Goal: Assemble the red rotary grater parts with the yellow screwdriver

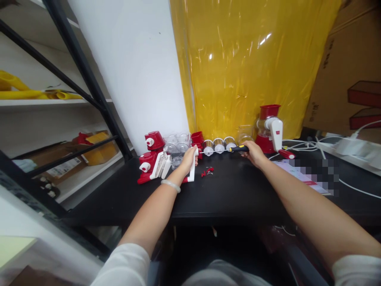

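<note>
My left hand (187,159) is wrapped around a white crank handle (192,171) with a red end. In my right hand (254,153) is a screwdriver (239,148) with a black and yellow grip. Its long shaft points left, and the tip meets the white part at my left fingers; the exact contact is too small to tell. Small red pieces (209,170) lie on the black table (226,198) below the shaft. Behind it stand several metal grater drums (219,145). Left of my left hand are red grater bodies (145,162), white crank handles (162,166) and clear plastic housings (178,140).
An assembled red and white rotary grater (269,129) stands at the back right. White cables (309,146), a power strip (351,147) and a printed sheet or screen (300,174) lie on the right. Yellow sheeting (253,67) hangs behind; a black-framed shelf rack (86,79) borders the left.
</note>
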